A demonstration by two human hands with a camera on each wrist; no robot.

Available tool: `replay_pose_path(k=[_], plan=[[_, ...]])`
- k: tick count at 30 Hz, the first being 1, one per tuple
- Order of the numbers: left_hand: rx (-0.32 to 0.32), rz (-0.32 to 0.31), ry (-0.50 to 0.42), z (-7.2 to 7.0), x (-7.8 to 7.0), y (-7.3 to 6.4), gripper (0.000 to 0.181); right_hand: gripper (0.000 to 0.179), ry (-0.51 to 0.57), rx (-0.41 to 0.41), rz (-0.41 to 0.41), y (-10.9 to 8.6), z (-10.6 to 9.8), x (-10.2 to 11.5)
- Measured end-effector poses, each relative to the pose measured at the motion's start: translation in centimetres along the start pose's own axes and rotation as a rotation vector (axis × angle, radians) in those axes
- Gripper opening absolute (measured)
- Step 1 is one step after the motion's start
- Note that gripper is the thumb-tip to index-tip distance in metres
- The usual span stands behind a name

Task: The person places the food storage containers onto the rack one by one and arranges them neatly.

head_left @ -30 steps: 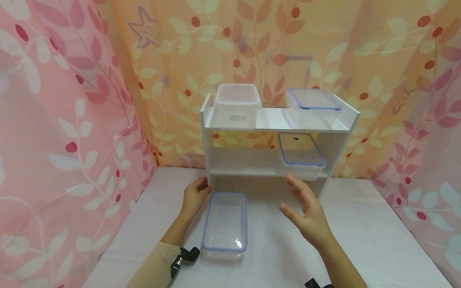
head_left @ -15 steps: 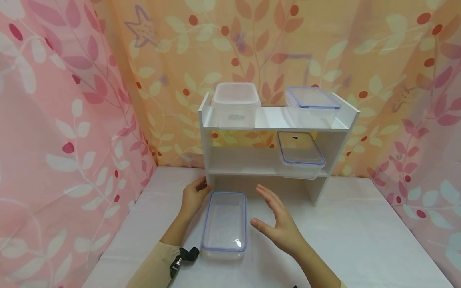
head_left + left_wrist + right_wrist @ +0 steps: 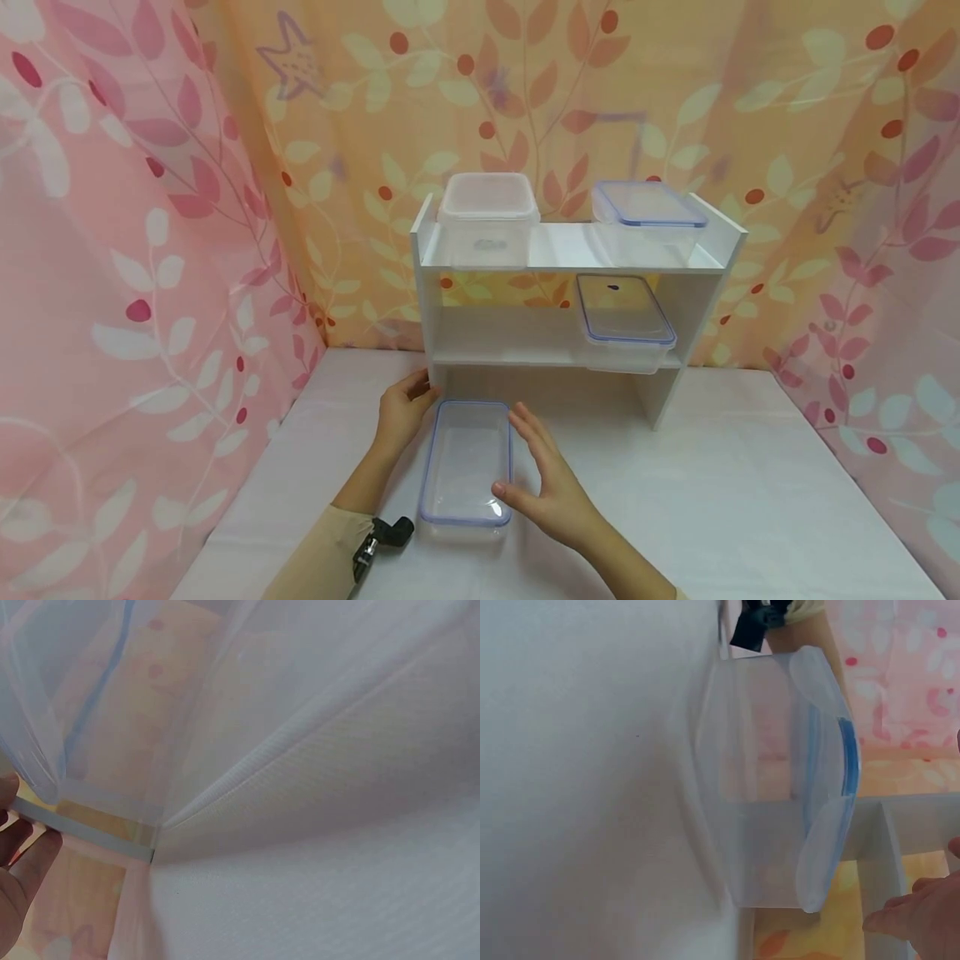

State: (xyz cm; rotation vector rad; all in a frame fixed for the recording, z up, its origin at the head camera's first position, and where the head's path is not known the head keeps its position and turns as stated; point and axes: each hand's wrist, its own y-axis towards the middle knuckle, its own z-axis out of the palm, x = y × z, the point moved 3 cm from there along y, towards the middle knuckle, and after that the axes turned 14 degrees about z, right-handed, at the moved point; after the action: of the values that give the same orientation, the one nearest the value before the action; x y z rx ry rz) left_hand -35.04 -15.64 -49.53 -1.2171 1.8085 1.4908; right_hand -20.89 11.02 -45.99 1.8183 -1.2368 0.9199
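Note:
My left hand (image 3: 401, 415) is at the lower left side of a white shelf (image 3: 517, 364), its fingers and thumb pinching the edge of the side panel; in the left wrist view the fingers (image 3: 41, 859) lie against that panel's edge. On the table in front of the shelf lies a clear plastic food container (image 3: 467, 467) with a blue-rimmed lid, seen from the side in the right wrist view. Beside its right edge, my right hand (image 3: 558, 500) is held with fingers extended and thumb spread, holding nothing; the thumb overlaps the lid in the head view.
On the shelf's top level stand a white-lidded container (image 3: 489, 221) at left and a blue-rimmed one (image 3: 651, 221) at right. Another blue-rimmed container (image 3: 626, 321) sits on the middle level, right side. Patterned curtains (image 3: 360, 125) close off the back and sides.
From in front of the shelf's right part, my right hand has moved left and nearer to me, reaching the container's right side. My left hand stays at the shelf's side panel.

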Motion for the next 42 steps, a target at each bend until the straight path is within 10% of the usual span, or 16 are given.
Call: replay_pose_path(k=[11, 42], plan=[[0.011, -0.007, 0.008, 0.0, -0.2, -0.1, 0.046, 0.113, 0.012, 0.076, 0.141, -0.5, 2.8, -1.7], [-0.003, -0.006, 0.007, 0.0, -0.2, -0.1, 0.043, 0.141, 0.029, 0.070, 0.211, -0.8, 6.1, -5.1]])
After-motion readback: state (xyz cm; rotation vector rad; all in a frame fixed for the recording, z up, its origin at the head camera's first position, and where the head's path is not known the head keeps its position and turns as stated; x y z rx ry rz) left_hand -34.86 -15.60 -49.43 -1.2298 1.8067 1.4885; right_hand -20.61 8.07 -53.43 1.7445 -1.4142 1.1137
